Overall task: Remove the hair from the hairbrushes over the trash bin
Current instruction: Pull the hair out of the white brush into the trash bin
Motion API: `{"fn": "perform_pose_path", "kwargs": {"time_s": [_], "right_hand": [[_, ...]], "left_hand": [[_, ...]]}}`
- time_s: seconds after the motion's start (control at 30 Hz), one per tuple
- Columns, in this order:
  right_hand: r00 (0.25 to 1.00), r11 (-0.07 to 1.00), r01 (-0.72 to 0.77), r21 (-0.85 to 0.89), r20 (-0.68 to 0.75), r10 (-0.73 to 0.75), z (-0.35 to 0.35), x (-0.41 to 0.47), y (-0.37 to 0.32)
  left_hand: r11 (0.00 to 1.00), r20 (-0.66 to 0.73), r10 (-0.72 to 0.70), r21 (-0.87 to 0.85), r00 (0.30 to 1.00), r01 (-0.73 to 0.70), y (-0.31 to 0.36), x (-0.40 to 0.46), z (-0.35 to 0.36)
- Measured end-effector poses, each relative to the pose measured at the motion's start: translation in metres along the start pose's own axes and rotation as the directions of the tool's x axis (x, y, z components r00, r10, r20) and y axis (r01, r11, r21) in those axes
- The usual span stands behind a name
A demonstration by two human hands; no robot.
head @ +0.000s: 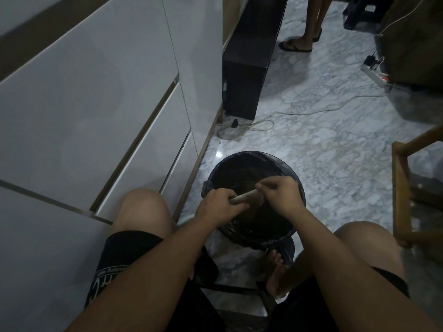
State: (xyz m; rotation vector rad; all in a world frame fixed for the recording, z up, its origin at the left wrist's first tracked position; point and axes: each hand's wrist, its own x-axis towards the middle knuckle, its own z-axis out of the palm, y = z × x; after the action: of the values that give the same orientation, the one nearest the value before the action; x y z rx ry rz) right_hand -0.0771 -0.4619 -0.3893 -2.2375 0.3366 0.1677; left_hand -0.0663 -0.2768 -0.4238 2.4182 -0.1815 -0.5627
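Head view: left hand (217, 207) grips hairbrush (244, 197); right hand (279, 191) pinches its bristles.

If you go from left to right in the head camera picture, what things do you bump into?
White cabinet drawers → left hand → hairbrush → right hand → wooden chair frame.

One hairbrush (244, 197), one trash bin (251, 159), two hands.
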Motion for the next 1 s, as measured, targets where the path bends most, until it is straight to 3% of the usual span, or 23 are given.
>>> {"fn": "perform_pose_path", "kwargs": {"time_s": [0.2,0.3,0.37,0.5,0.67,0.83,1.0], "right_hand": [[0.929,0.923,-0.194,0.333,-0.239,0.282,-0.006,0.005,0.002],[0.892,0.874,-0.260,0.411,-0.244,0.380,-0.003,0.008,0.005],[0.930,0.870,-0.251,0.424,-0.145,0.339,-0.003,0.008,0.004],[0.992,0.928,-0.114,0.354,0.084,0.090,-0.006,0.001,-0.001],[0.993,0.985,0.062,0.161,0.090,-0.077,-0.004,-0.003,-0.002],[1.000,0.987,0.019,0.159,0.007,-0.020,-0.003,-0.001,-0.002],[0.953,0.913,-0.134,0.385,-0.204,0.225,-0.013,0.008,0.000]], "left_hand": [[0.981,-0.068,-0.040,-0.193,0.997,0.027,0.000,0.003,0.001],[0.981,-0.081,-0.034,-0.194,0.996,0.018,0.000,0.002,0.001],[0.987,-0.084,-0.040,-0.159,0.996,0.026,-0.002,0.002,0.002],[0.985,-0.071,-0.082,-0.160,0.994,0.070,0.000,0.001,0.001],[0.974,-0.024,-0.154,-0.171,0.988,0.148,0.006,-0.002,-0.001],[0.980,-0.039,-0.170,-0.112,0.985,0.165,0.007,-0.006,-0.002],[0.972,-0.079,-0.188,-0.160,0.979,0.174,0.007,-0.004,-0.005]]}}
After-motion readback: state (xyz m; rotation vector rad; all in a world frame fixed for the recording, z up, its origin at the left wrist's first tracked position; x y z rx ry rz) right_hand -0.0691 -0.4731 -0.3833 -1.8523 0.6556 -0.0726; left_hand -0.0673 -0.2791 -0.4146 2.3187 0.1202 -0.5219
